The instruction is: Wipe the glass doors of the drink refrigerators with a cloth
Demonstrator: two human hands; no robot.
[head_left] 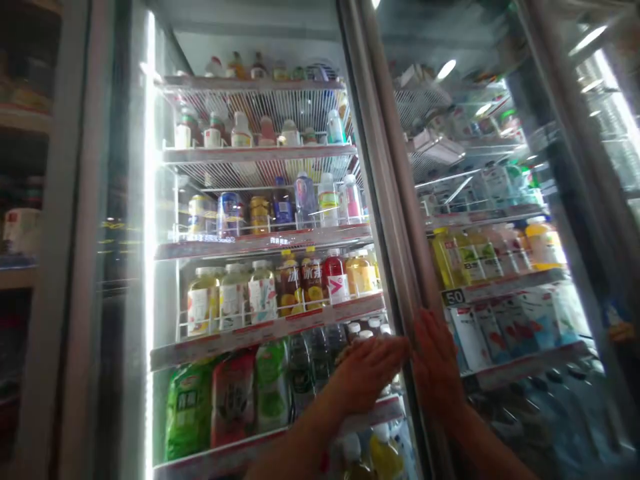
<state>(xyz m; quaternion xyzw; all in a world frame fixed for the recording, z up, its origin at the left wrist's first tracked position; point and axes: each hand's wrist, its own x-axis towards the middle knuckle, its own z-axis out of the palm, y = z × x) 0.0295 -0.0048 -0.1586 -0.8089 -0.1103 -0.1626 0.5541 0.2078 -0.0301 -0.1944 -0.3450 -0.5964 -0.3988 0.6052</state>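
Observation:
Side by side, both hands are at the metal door frame (397,220) of a glass-fronted drinks fridge. My left hand (373,370) has its fingers stretched out to the right, the tips at the frame's left edge. Against the frame's front, my right hand (435,360) lies with its fingers straight and pointing up. I see nothing held in either hand. Behind the left hand, bottles on the lower shelves are partly hidden. The picture is somewhat blurred.
Lit shelves hold bottled drinks (263,293), cans (230,213) and green and red bags (190,410). Right of the frame, another glass section contains yellow bottles (447,257) and cartons (505,327). A light strip (150,233) runs up the left side.

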